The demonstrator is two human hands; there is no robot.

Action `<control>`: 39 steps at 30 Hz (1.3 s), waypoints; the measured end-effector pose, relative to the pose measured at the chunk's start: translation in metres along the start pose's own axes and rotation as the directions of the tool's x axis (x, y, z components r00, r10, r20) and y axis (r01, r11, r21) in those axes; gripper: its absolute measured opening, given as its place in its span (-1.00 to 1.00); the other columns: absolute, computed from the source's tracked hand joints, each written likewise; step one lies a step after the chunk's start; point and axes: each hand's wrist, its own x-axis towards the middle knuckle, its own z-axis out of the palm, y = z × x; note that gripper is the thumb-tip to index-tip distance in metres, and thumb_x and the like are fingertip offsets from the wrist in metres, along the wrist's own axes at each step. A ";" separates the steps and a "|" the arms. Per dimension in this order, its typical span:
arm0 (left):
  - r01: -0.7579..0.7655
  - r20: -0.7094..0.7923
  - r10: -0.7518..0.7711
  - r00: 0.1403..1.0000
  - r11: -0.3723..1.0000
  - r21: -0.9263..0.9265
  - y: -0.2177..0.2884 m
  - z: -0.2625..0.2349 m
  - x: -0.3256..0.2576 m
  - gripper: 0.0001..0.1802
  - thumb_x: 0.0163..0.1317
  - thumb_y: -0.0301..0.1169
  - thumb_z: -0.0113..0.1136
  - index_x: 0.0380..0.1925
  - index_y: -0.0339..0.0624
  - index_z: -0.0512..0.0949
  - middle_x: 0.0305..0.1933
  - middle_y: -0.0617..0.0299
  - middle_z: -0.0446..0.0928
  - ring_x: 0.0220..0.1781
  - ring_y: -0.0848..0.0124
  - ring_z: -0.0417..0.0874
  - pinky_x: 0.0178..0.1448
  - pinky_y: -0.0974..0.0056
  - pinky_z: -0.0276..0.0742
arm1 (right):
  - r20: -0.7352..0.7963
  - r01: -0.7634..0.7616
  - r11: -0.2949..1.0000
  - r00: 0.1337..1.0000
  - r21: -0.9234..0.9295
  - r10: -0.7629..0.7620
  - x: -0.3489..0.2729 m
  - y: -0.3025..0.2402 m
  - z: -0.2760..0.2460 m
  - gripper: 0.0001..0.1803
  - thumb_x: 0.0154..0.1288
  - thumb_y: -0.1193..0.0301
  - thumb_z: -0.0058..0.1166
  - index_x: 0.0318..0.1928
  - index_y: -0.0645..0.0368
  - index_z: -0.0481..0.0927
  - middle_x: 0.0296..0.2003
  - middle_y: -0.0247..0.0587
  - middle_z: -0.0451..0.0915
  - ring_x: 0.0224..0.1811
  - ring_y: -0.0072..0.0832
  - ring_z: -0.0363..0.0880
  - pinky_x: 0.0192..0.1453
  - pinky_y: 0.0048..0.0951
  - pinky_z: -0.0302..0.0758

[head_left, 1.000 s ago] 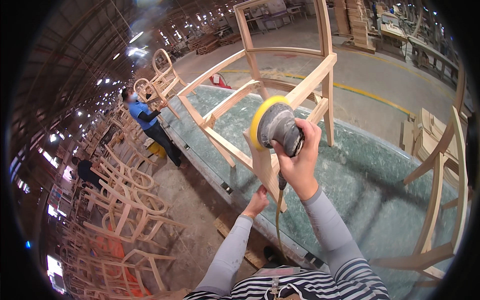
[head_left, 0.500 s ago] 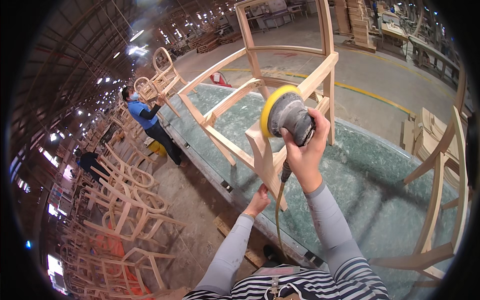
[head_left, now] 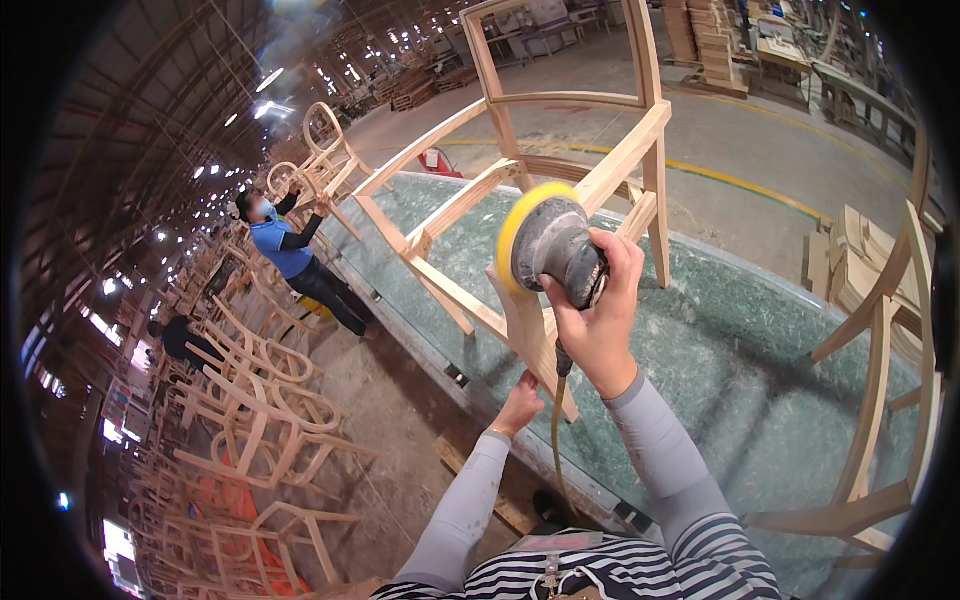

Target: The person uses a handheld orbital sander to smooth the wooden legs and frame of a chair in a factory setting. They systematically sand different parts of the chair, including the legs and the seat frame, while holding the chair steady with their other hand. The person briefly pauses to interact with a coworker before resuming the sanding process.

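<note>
A bare wooden chair frame [head_left: 560, 170] lies on its side on a green-topped workbench [head_left: 740, 330]. My right hand [head_left: 598, 320] grips a grey orbital sander [head_left: 555, 240] with a yellow pad, which is held against the side of the chair's near leg [head_left: 528, 335]. A cord hangs down from the sander. My left hand [head_left: 520, 402] holds the lower end of that same leg at the bench's edge.
Another chair frame [head_left: 880, 330] stands at the right on the bench. Many unfinished chair frames [head_left: 250, 400] are stacked on the floor at left. A person in a blue top [head_left: 285, 255] handles a chair farther back. Timber stacks [head_left: 700, 40] stand behind.
My right hand has slid the sander a little up along the chair leg. My left hand has stayed on the leg's lower end.
</note>
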 end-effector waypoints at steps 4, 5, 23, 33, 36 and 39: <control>-0.074 -0.001 0.074 0.997 0.996 0.050 -0.002 0.002 0.003 -0.14 -0.21 -0.74 -0.07 0.29 -0.36 0.17 0.39 0.04 0.21 0.51 0.22 0.14 0.50 0.31 0.00 | -0.071 -0.071 0.997 0.995 0.018 0.072 0.013 0.005 0.001 -0.27 -0.07 0.54 0.35 0.16 0.11 0.33 0.01 0.05 0.37 0.06 0.02 0.42 0.11 -0.14 0.42; -0.046 -0.032 0.044 0.999 0.998 -0.044 -0.002 0.007 0.004 -0.15 -0.21 -0.75 -0.07 0.28 -0.35 0.18 0.38 0.05 0.22 0.50 0.22 0.15 0.50 0.31 0.00 | -0.074 -0.095 0.995 0.993 0.008 0.095 0.014 0.005 -0.001 -0.28 -0.06 0.55 0.36 0.16 0.12 0.33 0.01 0.04 0.37 0.06 -0.02 0.43 0.11 -0.16 0.42; -0.019 -0.035 0.017 0.999 0.998 -0.054 0.005 0.008 0.001 -0.10 -0.20 -0.74 -0.03 0.34 -0.31 0.12 0.35 0.07 0.25 0.50 0.26 0.15 0.49 0.32 0.00 | -0.023 -0.174 0.983 0.984 0.055 0.175 -0.003 0.012 -0.006 -0.27 -0.05 0.54 0.36 0.18 0.12 0.32 0.00 0.01 0.36 0.06 -0.04 0.41 0.13 -0.18 0.40; -0.019 -0.056 0.018 0.998 1.000 -0.020 0.003 0.007 0.003 -0.07 -0.22 -0.78 -0.06 0.35 -0.32 0.09 0.37 0.05 0.23 0.51 0.25 0.13 0.48 0.33 0.02 | -0.061 -0.182 0.983 0.981 0.030 0.184 0.003 0.015 -0.005 -0.28 -0.03 0.57 0.35 0.18 0.13 0.31 0.00 -0.02 0.36 0.05 -0.08 0.43 0.15 -0.19 0.39; -0.007 -0.043 0.008 0.999 0.999 0.034 0.001 0.006 0.003 -0.07 -0.21 -0.78 -0.06 0.34 -0.32 0.08 0.37 0.03 0.21 0.51 0.23 0.12 0.48 0.32 0.02 | -0.074 -0.200 0.979 0.977 0.034 0.202 0.003 0.017 -0.006 -0.27 -0.03 0.56 0.36 0.18 0.15 0.31 0.01 -0.02 0.36 0.06 -0.09 0.43 0.15 -0.19 0.40; -0.019 -0.016 0.019 1.000 1.000 -0.010 0.000 0.004 0.002 -0.09 -0.21 -0.79 -0.06 0.33 -0.33 0.08 0.37 0.02 0.21 0.51 0.20 0.13 0.49 0.31 0.02 | -0.029 -0.166 0.986 0.985 0.028 0.167 -0.003 0.011 -0.007 -0.27 -0.02 0.56 0.36 0.18 0.14 0.31 0.01 -0.02 0.37 0.06 -0.09 0.42 0.15 -0.20 0.39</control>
